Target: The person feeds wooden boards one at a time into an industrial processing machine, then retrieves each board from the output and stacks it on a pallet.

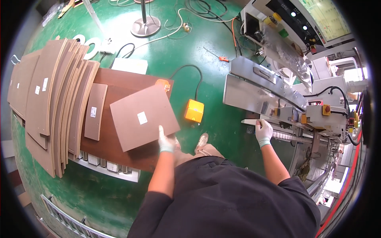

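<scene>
My left hand, in a white glove, grips the near right edge of a brown board with a small white label on it. The board is turned at an angle above a larger dark brown panel. Away to the right, my gloved right hand is closed with its fingers curled, and nothing shows in it. It is beside the metal edge of a machine. A narrow labelled brown board lies left of the held one.
Many leaning brown boards form a stack at the left, by a roller conveyor. A yellow foot pedal with a cable sits on the green floor. A round stand base and loose cables are farther off. A control screen stands upper right.
</scene>
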